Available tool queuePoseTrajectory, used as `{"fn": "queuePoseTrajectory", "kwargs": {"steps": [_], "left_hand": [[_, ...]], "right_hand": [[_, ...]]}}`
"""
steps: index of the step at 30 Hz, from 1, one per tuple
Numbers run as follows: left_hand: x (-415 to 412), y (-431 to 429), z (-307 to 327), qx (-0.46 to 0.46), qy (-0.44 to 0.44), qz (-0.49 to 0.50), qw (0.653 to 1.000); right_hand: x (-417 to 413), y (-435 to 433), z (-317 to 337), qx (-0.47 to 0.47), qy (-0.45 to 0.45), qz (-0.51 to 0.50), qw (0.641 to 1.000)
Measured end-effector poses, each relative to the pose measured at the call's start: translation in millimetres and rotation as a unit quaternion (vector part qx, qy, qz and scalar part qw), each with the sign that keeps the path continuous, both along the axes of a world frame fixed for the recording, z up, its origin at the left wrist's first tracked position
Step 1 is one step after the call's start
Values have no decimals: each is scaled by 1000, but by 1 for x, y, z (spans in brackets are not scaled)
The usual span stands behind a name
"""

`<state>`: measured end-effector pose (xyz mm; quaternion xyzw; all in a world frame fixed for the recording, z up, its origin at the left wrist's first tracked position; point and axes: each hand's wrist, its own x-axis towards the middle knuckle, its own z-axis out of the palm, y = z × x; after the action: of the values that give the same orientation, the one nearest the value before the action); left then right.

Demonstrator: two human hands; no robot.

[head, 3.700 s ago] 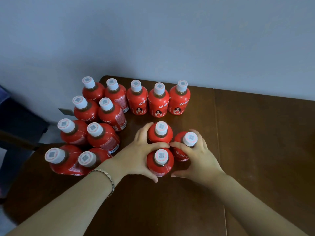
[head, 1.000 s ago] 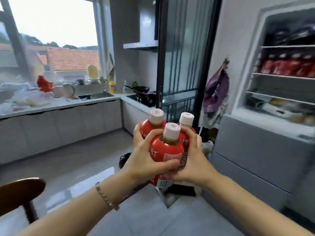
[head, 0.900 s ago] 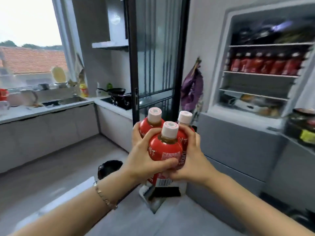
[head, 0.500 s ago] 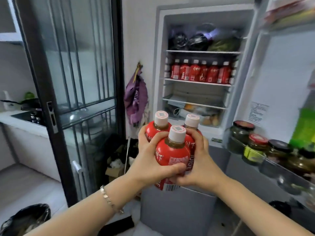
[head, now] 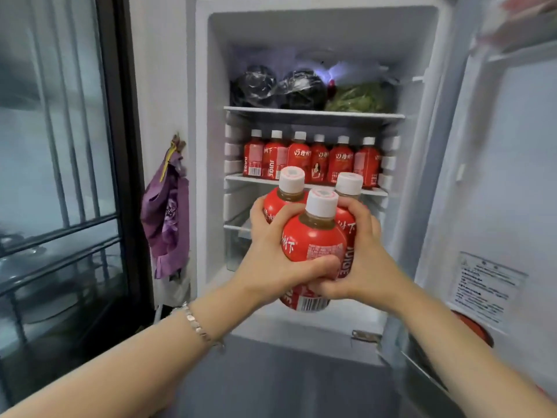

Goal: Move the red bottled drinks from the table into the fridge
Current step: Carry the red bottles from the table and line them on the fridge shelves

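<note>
Before the fridge (head: pixel 215 86), three red bottles (head: pixel 313 239)

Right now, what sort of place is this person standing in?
Most likely a home kitchen. An open fridge stands ahead, with a row of red bottled drinks on its middle shelf and bagged vegetables on the shelf above. A purple cloth bag hangs on the wall beside it.

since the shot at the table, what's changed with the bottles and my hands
The three red bottled drinks were lifted off the table and carried to the open fridge, where they are now held up in front of its opening. Unchanged: left hand and right hand clasp the same cluster, upright; none released.
</note>
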<state>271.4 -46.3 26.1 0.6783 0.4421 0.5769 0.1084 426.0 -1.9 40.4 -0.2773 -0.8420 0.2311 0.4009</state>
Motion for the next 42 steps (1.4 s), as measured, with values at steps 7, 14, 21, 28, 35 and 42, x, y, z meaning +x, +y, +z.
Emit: {"fn": "queuePoseTrajectory", "kwargs": {"steps": [7,14,21,28,35,42], "left_hand": [[-46,157,48,30,38,-38,998],[-53,293,100,2,84,-98,992],[-27,354,96,-92,95,-120,984],[-28,356,86,25,192,55,979],[-54,375,79,214,354,178,893],[-57,383,79,209,408,223,861]], "right_hand": [[-42,139,43,58,23,-86,994],[-49,256,75,67,59,-191,977],[-32,309,66,8,56,-252,966],[-39,319,57,53,115,-294,947],[-53,320,42,104,137,-363,916],[-58,322,41,111,155,-375,907]]}}
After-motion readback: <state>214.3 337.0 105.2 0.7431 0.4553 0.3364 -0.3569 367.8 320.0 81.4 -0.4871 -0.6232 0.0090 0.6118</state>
